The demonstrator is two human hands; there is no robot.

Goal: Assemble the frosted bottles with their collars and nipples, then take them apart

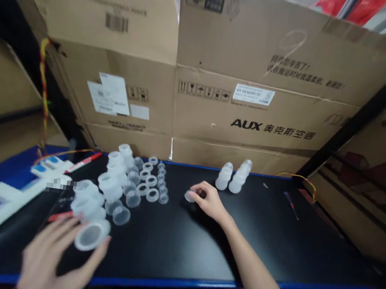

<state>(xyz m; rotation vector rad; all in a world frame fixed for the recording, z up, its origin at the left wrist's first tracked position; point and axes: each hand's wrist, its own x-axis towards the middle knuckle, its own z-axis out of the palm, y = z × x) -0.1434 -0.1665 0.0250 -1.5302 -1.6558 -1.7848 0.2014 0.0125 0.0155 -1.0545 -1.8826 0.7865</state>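
Clear piece (190, 196) in the head view, just below the middle of the frame, at the tips of the right hand (211, 201). Pinched between thumb and fingers, nearly closed; can't tell if lifted or touching the bench (149, 253). Frosted cup (93, 235) at lower left, mouth towards the camera, between thumb and fingers of the left hand (51, 254). Spread fairly wide there, about as wide as the cup; can't tell a real grip from a light touch.

Left of centre in the frame: more frosted cups (112, 186), then clear flanged parts (132, 198), pale rings (152, 195) and a line of little clear caps (163, 198). Just right of the right hand, towards the back: bottle-like pieces (224, 177). Over at the right: a screwdriver (291, 206), well apart from the rest.

Handling, judging by looks: probably super light, smooth, kinda slippery. Stiff or squishy? Hard to say. Best to pinch the clear piece gently by the rim, and wrap thumb and fingers around the cup's outer wall. Likely easier to drop than to break.
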